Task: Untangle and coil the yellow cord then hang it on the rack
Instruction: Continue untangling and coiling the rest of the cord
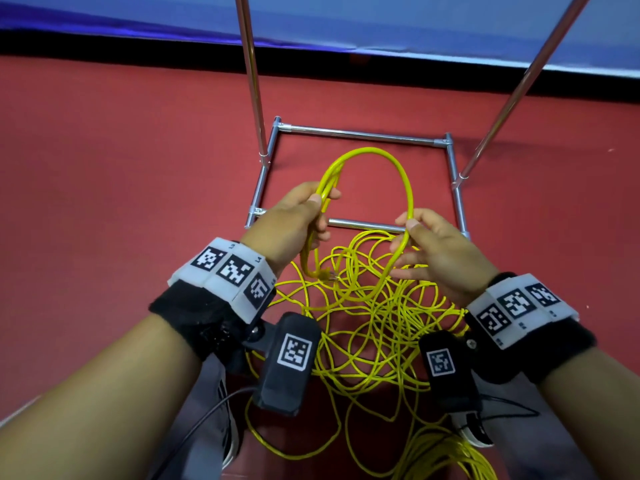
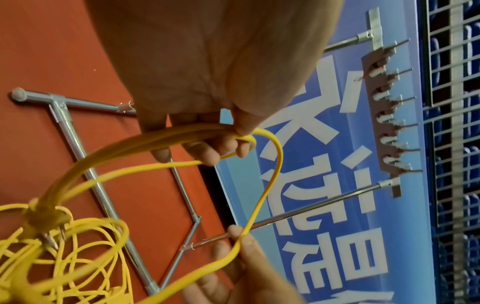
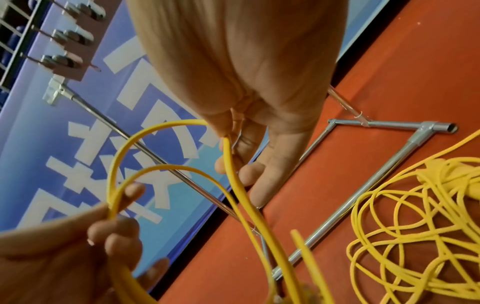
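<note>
Left hand (image 1: 298,216), at 10 o'clock of the tangle, grips several gathered loops of the yellow cord (image 1: 367,306). Right hand (image 1: 433,244), at 2 o'clock, pinches one strand between thumb and forefinger. The remaining cord lies tangled on the red floor (image 1: 121,168), overlapping the near bar of the rack (image 1: 363,135) base.

A glossy, smooth plastic-jacketed yellow cord (image 1: 408,188) lies tangled on matt red flooring (image 1: 121,161) beside a shiny metal-tube rack (image 1: 360,134).
</note>
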`<state>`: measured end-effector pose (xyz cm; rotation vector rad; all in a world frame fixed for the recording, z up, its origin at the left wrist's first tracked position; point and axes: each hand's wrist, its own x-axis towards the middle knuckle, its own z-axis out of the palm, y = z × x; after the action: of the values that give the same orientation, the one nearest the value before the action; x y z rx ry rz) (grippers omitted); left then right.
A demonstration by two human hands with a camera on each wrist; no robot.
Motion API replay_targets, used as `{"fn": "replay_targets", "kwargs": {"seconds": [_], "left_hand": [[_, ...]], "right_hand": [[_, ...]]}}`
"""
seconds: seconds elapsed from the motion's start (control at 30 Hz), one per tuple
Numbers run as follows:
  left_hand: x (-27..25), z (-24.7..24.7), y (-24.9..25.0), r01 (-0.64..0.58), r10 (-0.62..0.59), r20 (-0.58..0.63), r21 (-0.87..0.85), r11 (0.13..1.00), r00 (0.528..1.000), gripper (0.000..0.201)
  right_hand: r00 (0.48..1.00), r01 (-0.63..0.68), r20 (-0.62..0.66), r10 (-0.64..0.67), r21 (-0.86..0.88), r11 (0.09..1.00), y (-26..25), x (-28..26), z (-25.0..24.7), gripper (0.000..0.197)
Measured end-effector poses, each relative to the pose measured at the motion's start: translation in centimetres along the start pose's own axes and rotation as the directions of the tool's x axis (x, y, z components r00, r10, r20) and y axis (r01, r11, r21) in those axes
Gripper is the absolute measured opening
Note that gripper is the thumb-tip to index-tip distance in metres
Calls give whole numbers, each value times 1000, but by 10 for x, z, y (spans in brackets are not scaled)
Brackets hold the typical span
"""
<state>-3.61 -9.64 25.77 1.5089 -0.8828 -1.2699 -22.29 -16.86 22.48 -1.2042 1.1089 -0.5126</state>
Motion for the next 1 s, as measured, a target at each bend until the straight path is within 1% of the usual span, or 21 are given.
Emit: {"fn": "replay_targets", "kwargs": {"seconds": [0.07, 0.13, 0.2, 0.3, 0.37, 0.4, 0.47, 0.53, 0.57, 0.63, 0.7, 0.77, 0.83, 0.93, 1.0], "left_hand": [[4, 3, -4, -16, 17, -25, 22, 1000, 1000, 33], [8, 4, -9, -41, 46, -64, 81, 996, 997, 34], [13, 2, -12, -64, 83, -122, 151, 986, 989, 35], [18, -3, -15, -87, 120, -182, 182, 979, 976, 32], [19, -1, -17, -72, 108, -192, 185, 980, 976, 32], [20, 0, -18, -58, 93, -189, 183, 981, 978, 31], [18, 6, -20, -31, 61, -157, 186, 982, 986, 25], [16, 13, -21, 3, 18, -105, 192, 981, 994, 7], [15, 16, -21, 37, -21, -76, 212, 977, 997, 15], [12, 19, -24, 85, -87, 1, 241, 967, 996, 42], [6, 25, -26, 78, -100, 85, 232, 970, 991, 58], [1, 30, -30, 68, -102, 140, 225, 972, 985, 67], [-1, 34, -33, 63, -96, 163, 196, 979, 982, 64], [-2, 38, -35, 62, -88, 153, 170, 984, 984, 47], [-3, 41, -34, 65, -84, 133, 141, 988, 987, 39]], "right_hand": [[1000, 4, -19, -4, 21, 1000, -5, 0, -2, 19], [998, 27, -62, -28, -12, 1000, -7, 4, -8, 24], [985, 88, -142, -100, -88, 992, -7, 7, -16, 28], [938, 171, -253, -237, -254, 952, -4, 11, -25, 28], [931, 156, -284, -230, -261, 953, -3, 12, -26, 23], [936, 138, -284, -205, -239, 961, -2, 12, -24, 20], [959, 104, -244, -142, -162, 981, -3, 11, -19, 17], [980, 66, -185, -78, -73, 995, -6, 9, -12, 11], [984, 55, -165, -61, -41, 998, -9, 8, -9, 10], [988, 54, -147, -50, 21, 998, -13, 6, -5, 11], [991, 52, -132, -36, 118, 992, -16, 5, -4, 13], [994, 41, -103, -18, 230, 972, -20, 4, -1, 13], [997, 43, -76, -20, 307, 951, -22, 4, 2, 14], [997, 76, -53, -61, 375, 924, -24, 4, 5, 11], [993, 120, -60, -105, 375, 919, -25, 3, 7, 9]]}}
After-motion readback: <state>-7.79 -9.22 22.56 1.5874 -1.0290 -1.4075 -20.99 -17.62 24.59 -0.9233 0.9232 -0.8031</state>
